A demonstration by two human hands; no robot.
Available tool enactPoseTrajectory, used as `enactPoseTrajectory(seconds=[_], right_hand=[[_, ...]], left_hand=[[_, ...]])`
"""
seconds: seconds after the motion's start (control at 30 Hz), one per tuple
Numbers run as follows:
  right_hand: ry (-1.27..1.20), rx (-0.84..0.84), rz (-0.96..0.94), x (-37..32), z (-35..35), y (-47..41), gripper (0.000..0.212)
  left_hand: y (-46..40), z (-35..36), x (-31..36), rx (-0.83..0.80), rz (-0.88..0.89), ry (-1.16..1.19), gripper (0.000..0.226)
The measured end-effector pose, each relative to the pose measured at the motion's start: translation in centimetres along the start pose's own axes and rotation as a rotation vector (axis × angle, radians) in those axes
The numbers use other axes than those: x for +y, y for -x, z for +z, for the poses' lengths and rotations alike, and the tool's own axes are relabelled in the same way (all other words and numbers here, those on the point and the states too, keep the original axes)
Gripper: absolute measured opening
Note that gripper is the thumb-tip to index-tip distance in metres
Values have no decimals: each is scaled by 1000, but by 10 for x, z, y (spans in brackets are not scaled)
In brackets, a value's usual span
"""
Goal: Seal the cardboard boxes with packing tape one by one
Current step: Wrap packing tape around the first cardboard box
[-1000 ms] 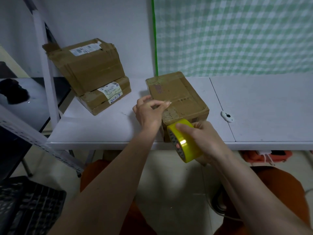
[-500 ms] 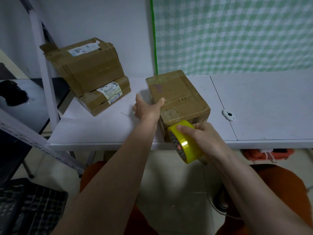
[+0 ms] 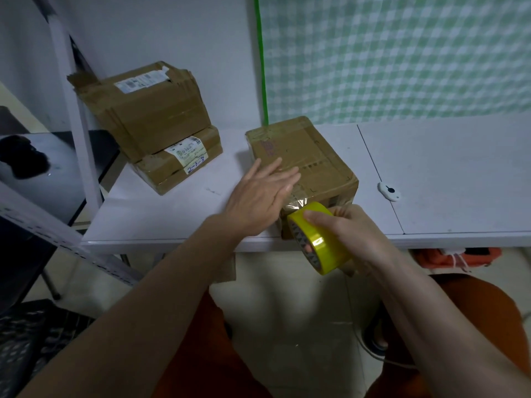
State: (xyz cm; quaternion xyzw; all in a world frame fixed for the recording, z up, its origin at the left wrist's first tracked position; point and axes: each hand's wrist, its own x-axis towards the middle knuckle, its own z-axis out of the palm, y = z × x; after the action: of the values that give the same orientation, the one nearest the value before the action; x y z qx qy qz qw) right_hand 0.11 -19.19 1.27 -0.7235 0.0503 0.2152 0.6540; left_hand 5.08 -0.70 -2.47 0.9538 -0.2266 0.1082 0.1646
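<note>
Mid-seal, I judge: cardboard box (image 3: pixel 301 165) at counter (image 3: pixel 459 182) front edge. L hand (image 3: pixel 258 193) flat, fingers straight, pressing strip on top. R hand (image 3: pixel 344 234) grips yellow tape roll (image 3: pixel 319 239) by box front. Next, I reckon: pull roll down front face, keep tension, cut.

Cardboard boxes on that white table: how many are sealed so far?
None looks finished. In hand: the left hand presses flat on the brown cardboard box at the table's edge, while the right hand grips the yellow tape roll, its strip stuck on. Two stacked labelled boxes wait behind.
</note>
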Motion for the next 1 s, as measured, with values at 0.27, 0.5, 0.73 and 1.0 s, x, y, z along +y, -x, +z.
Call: enactPoseTrajectory(seconds=[0.27, 0.5, 0.73, 1.0], right_hand=[[15, 0, 12, 3, 0, -4, 20], [33, -30, 8, 9, -3, -2, 18], [-1, -17, -11, 5, -1, -4, 21], [14, -12, -3, 6, -3, -4, 20]], left_hand=[[2, 11, 3, -66, -57, -119, 58], [27, 13, 12, 18, 127, 119, 48], [21, 2, -1, -77, 80, -119, 78], [24, 7, 5, -53, 5, -60, 68]])
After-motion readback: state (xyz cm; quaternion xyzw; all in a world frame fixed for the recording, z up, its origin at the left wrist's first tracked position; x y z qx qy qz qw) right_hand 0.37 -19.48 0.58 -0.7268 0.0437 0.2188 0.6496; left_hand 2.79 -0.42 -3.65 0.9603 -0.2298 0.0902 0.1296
